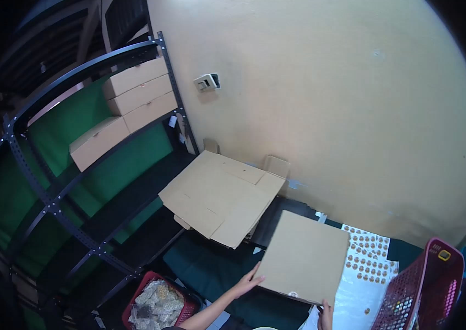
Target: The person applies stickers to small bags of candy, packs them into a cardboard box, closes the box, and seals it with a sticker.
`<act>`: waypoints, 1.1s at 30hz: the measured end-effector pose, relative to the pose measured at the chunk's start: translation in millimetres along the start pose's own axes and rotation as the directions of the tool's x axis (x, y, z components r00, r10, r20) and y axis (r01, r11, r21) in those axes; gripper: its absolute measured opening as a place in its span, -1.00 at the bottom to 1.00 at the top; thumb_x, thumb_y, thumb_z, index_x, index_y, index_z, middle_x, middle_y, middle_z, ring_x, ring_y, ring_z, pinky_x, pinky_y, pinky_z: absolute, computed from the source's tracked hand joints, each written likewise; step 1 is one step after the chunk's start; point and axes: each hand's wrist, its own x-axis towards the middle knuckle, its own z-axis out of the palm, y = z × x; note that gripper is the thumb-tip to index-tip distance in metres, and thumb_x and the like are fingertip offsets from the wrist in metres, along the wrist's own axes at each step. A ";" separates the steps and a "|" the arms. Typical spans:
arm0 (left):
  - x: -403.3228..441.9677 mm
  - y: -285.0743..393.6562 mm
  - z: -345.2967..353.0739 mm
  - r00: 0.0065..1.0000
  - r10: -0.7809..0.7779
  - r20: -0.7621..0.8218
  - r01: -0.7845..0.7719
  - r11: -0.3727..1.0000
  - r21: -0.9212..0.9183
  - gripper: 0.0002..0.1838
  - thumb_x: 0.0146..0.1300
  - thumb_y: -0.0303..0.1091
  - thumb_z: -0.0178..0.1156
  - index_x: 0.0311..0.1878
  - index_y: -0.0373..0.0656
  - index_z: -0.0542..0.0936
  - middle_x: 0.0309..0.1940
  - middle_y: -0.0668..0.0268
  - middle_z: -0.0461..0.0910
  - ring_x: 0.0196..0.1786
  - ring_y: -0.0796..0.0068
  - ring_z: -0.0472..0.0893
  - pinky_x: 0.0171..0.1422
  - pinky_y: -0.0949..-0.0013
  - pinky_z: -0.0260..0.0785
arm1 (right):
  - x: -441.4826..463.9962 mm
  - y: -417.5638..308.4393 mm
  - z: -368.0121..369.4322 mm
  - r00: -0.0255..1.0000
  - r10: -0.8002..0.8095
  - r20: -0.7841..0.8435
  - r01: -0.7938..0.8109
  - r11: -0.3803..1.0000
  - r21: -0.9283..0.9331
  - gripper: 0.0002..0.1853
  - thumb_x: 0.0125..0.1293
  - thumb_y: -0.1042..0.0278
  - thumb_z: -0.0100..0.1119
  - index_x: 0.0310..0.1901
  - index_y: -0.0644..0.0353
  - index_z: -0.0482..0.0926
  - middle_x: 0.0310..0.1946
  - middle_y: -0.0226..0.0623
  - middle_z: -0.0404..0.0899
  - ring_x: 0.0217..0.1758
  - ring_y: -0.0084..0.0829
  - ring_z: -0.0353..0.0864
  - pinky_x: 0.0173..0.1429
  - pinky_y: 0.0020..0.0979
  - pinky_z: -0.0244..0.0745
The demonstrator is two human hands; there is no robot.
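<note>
A closed, flat brown cardboard box lies at the lower middle, in front of me. My left hand touches its lower left corner, with the fingers along the edge. At the near right corner, my right hand is against the box edge, partly cut off by the frame. Something white shows just left of my right hand. Beside the box, on the right, are white sheets with rows of small round brown stickers. Unfolded cardboard blanks lie stacked beyond the box to the left.
A black metal rack on the left holds several closed cardboard boxes. Below it stands a red basket of bagged items. A tall maroon basket is at the right. The wall with a socket rises behind.
</note>
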 end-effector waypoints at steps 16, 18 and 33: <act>-62.7 144.4 -95.8 0.752 0.597 -0.278 -0.558 0.802 0.214 0.05 -0.11 -0.12 0.37 0.35 -0.18 -0.09 0.36 0.10 -0.18 0.41 0.19 -0.18 0.40 0.18 -0.25 | -17.7 -181.8 181.2 0.834 -0.544 0.093 0.491 0.808 0.327 -0.28 0.09 0.18 0.19 0.23 0.25 0.10 0.16 -0.18 0.26 0.18 -0.34 0.29 0.23 -0.31 0.22; -86.1 154.7 -131.0 0.705 0.560 -0.435 -0.391 0.819 0.421 0.11 -0.25 -0.24 0.47 0.32 -0.25 -0.04 0.33 0.05 -0.08 0.38 0.16 -0.04 0.39 0.20 -0.17 | -1.8 -175.9 233.3 0.687 -0.675 0.270 0.567 0.730 0.383 -0.31 0.16 0.01 0.07 0.23 0.18 0.07 0.15 -0.22 0.23 0.22 -0.31 0.21 0.29 -0.24 0.02; -225.6 157.6 -436.6 -0.076 0.541 -0.838 -0.506 0.703 0.500 -0.25 -0.11 -0.35 0.40 0.14 -0.30 0.22 -0.11 0.24 0.50 -0.07 0.47 0.50 0.04 0.38 0.33 | -65.1 -185.6 730.0 0.206 -0.532 0.822 0.428 0.804 0.413 -0.21 0.07 0.09 0.16 0.25 0.34 0.09 0.18 -0.20 0.23 0.26 -0.38 0.16 0.32 -0.36 -0.02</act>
